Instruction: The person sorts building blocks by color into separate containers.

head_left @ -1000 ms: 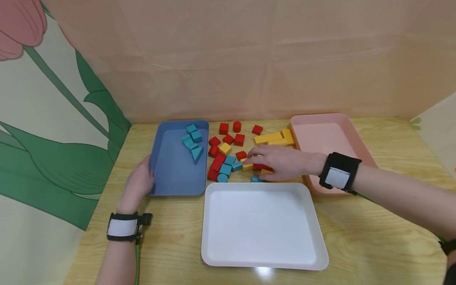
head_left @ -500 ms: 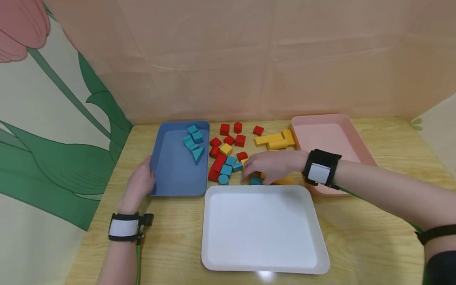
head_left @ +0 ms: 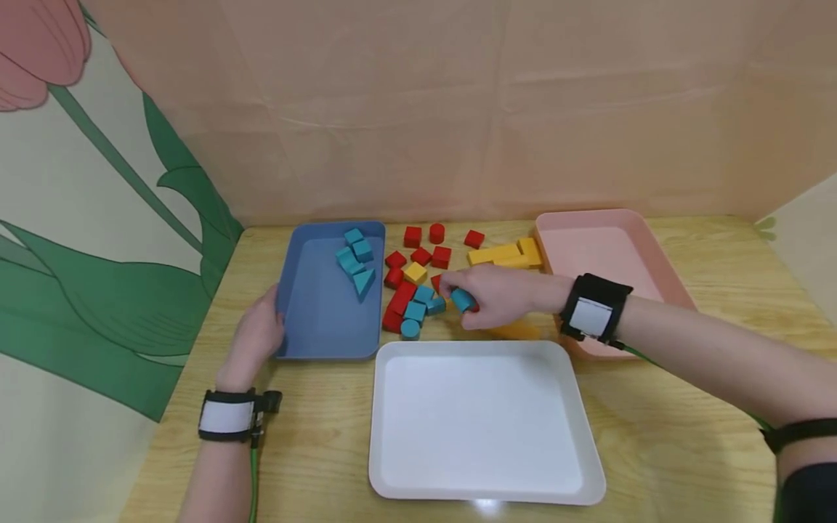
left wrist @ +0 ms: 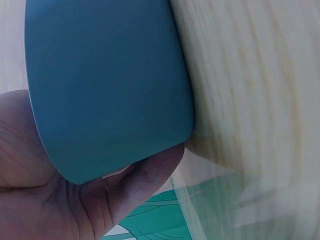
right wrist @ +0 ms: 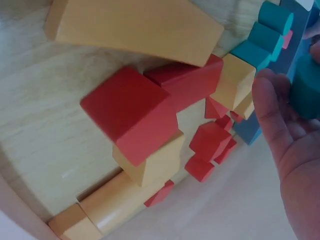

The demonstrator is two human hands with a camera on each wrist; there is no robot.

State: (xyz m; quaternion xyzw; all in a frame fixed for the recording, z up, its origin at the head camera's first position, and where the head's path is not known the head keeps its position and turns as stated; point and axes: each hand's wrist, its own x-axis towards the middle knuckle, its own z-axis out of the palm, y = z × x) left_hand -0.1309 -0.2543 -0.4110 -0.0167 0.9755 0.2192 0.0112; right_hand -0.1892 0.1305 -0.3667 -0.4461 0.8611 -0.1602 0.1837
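Observation:
My left hand (head_left: 258, 327) grips the left wall of the blue tray (head_left: 307, 319), which holds several blue blocks (head_left: 356, 254) toward its right side. The left wrist view shows the blue tray's outer wall (left wrist: 110, 90) with the thumb and fingers around its edge. My right hand (head_left: 497, 294) pinches a blue cylinder block (head_left: 463, 299) between thumb and fingers, raised over the loose blocks. In the right wrist view the cylinder sits in the curled fingers (right wrist: 270, 100). Left of that hand lie more blue blocks (head_left: 415, 311) beside red blocks (head_left: 401, 298).
A white tray (head_left: 487, 421) lies in front of the blocks, and a pink tray (head_left: 588, 247) stands at the right. Yellow blocks (head_left: 493, 254) lie against the pink tray. Several red blocks (head_left: 413, 236) are scattered toward the back wall.
The right hand has closed its fingers on the blue cylinder block and lifted it from beside the white tray's back edge. The left hand stays at the blue tray.

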